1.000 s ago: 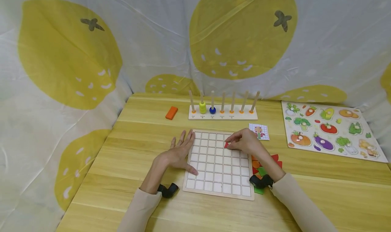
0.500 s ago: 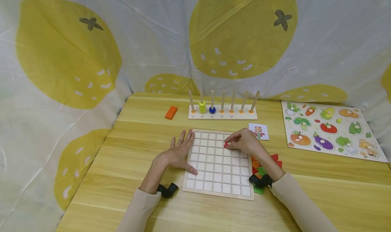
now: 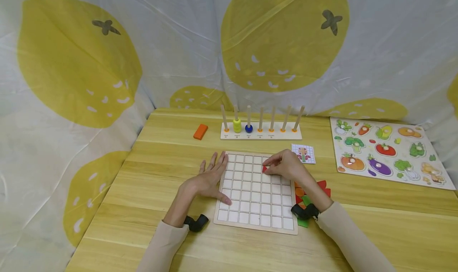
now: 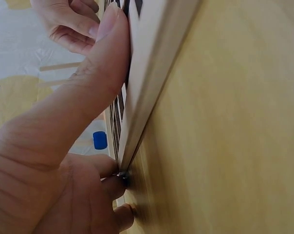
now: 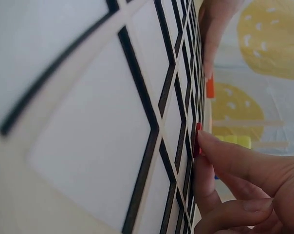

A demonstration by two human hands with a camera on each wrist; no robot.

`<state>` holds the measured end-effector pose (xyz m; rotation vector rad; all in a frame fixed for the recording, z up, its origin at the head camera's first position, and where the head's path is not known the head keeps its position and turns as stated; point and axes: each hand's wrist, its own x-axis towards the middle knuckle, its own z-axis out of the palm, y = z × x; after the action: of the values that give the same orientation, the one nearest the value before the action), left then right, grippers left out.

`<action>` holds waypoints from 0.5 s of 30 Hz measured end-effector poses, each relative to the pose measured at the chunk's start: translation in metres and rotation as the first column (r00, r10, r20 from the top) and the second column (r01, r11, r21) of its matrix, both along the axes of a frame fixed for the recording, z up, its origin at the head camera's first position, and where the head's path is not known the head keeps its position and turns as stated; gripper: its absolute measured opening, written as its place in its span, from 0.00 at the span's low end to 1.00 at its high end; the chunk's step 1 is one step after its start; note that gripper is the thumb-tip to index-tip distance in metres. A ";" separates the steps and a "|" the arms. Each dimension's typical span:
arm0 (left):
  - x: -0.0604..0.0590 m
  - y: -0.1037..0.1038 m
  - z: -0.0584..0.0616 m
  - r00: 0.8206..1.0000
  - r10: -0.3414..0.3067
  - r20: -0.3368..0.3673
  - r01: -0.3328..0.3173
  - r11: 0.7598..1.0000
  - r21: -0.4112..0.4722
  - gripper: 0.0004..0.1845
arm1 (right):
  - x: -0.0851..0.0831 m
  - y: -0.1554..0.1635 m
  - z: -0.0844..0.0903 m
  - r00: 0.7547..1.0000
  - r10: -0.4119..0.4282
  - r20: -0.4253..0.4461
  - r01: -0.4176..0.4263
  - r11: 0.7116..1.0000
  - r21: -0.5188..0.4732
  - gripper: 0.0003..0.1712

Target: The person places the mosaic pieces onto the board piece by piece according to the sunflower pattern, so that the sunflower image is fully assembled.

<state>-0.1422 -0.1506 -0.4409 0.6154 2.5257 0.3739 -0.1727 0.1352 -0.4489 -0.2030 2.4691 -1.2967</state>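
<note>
A wooden grid board (image 3: 255, 196) with pale square cells lies flat on the table. My left hand (image 3: 207, 182) rests along its left edge, fingers spread, the thumb (image 4: 110, 53) on the board's face. At the upper right cells, my right hand (image 3: 289, 165) pinches a small red piece (image 5: 198, 139) between thumb and finger. The piece touches or nearly touches the grid; its full shape is hidden by the fingers. Beside the board's right edge, partly under my right wrist, is a pile of red, orange and green flat pieces (image 3: 299, 192).
Behind the board stands a peg rack (image 3: 279, 136) with yellow and blue beads. An orange block (image 3: 200, 131) lies to its left. A small pattern card (image 3: 309, 149) sits near the board's upper right corner. Farther right is a vegetable puzzle board (image 3: 365, 148).
Both hands stay nearly in place. The red piece shifts very slightly under the right fingers, and the head view drifts a little.
</note>
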 end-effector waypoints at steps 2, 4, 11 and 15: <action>0.000 0.000 0.000 1.000 0.001 0.000 -0.001 1.000 0.000 0.77 | 0.000 0.000 0.000 1.000 -0.004 -0.005 0.004 1.000 0.001 0.11; 0.000 0.001 0.000 1.000 0.001 0.000 -0.001 1.000 0.000 0.76 | 0.000 0.000 0.000 1.000 -0.008 -0.008 0.008 1.000 0.003 0.11; 0.001 0.000 0.002 1.000 0.005 0.003 -0.005 1.000 0.010 0.76 | 0.001 0.003 0.000 1.000 0.006 -0.014 -0.006 1.000 0.008 0.10; 0.001 0.000 0.002 1.000 0.003 0.000 -0.003 1.000 0.013 0.76 | 0.004 0.016 0.002 1.000 0.011 -0.015 -0.011 1.000 -0.017 0.10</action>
<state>-0.1409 -0.1505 -0.4389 0.6161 2.5261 0.3918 -0.1692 0.1510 -0.4472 -0.2303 2.4664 -1.3167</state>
